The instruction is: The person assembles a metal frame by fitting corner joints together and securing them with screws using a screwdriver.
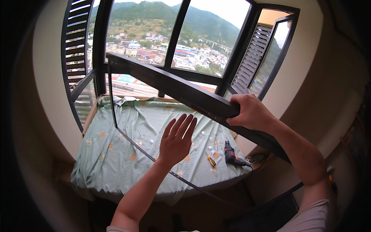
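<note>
A large dark rectangular frame [166, 83] is held up at a tilt in front of me, its thick bar sloping down from upper left to lower right. My right hand [250, 112] grips that bar toward its right part, thumb below and fingers over the top. Thinner bars make up the frame's left side and lower edge, and the cloth behind shows through the opening. My left hand [176, 141] is raised near the middle of the opening with fingers stretched out, holding nothing. Whether its palm touches anything cannot be made out.
A pale green flowered cloth [104, 162] covers the window ledge. On its right lie a black and red corded drill [231, 155] and a yellow-handled screwdriver [211, 161], with small white bits nearby. Dark-framed windows [174, 34] rise behind; an opened sash [275, 54] stands at the right.
</note>
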